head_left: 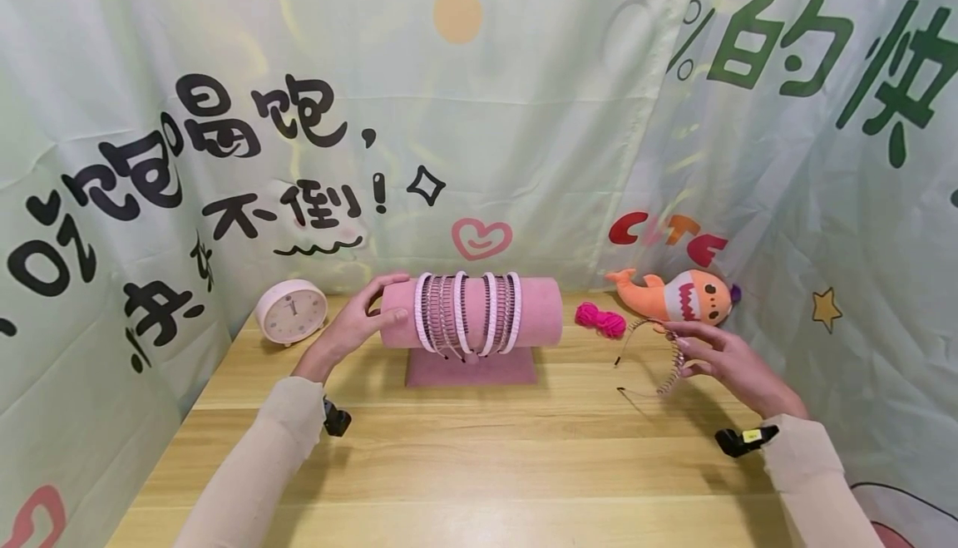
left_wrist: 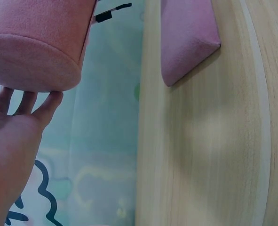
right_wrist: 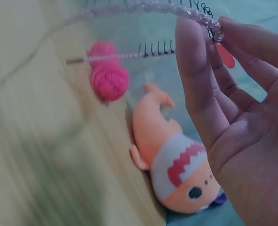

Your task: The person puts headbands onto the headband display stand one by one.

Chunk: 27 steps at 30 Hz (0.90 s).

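A pink velvet headband stand (head_left: pixel 542 311), a padded roll on a flat base, carries several headbands (head_left: pixel 462 313), some white and some with dark comb teeth. At its left end, my left hand (head_left: pixel 361 319) holds the roll, thumb in front and fingers over the top and back. In the left wrist view, fingertips (left_wrist: pixel 49 103) meet the rim of the roll's end (left_wrist: pixel 35 61). Off to the right, my right hand (head_left: pixel 722 361) pinches a thin beaded headband (head_left: pixel 669 373) by its curved middle, its two tips pointing left. Small comb teeth line this band (right_wrist: pixel 143 7) in the right wrist view.
An orange plush shark (head_left: pixel 684 297) lies at the back right, behind the right hand. Bright pink yarn (head_left: pixel 600 320) sits between it and the stand. A round white clock (head_left: pixel 292 312) stands at the back left of the wooden table (head_left: pixel 449 465). Printed cloth hangs behind.
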Tool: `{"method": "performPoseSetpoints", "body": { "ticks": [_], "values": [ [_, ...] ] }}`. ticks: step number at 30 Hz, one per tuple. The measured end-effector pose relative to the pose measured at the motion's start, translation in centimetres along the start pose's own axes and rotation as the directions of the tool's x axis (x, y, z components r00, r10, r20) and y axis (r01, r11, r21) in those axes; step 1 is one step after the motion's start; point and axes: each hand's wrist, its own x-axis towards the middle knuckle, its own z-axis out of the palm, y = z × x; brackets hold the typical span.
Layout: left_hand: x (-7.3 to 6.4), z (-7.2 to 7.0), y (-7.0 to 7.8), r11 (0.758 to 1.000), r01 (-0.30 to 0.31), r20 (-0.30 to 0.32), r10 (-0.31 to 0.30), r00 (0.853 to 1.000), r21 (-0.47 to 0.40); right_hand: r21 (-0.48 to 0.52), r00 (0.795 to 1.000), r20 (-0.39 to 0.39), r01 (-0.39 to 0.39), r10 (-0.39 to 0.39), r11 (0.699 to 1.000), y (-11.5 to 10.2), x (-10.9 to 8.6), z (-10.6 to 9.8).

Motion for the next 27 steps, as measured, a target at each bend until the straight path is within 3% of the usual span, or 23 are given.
{"method": "performPoseSetpoints", "body": {
  "ticks": [5,14,21,27],
  "values": [
    [0.1,0.1,-0.1,1.0,-0.001,0.002,0.001,1.0,0.005,-0.04,1.0,-0.018,0.013,-0.014,0.999,-1.1,0.6,0.5],
    [0.1,0.0,-0.2,1.0,0.003,0.0,-0.003,1.0,0.001,-0.108,0.996,-0.059,0.058,-0.064,0.992,-5.3,2.0,2.4],
    [0.1,0.1,-0.1,1.0,-0.004,0.002,0.004,1.0,0.004,-0.08,0.996,-0.07,0.048,-0.053,0.996,-7.3,3.4,4.1],
    [0.0,0.1,-0.2,1.0,-0.004,0.0,0.004,1.0,0.001,-0.069,0.994,-0.058,0.087,-0.091,0.994,-8.1,4.7,5.6]
  ]
}}
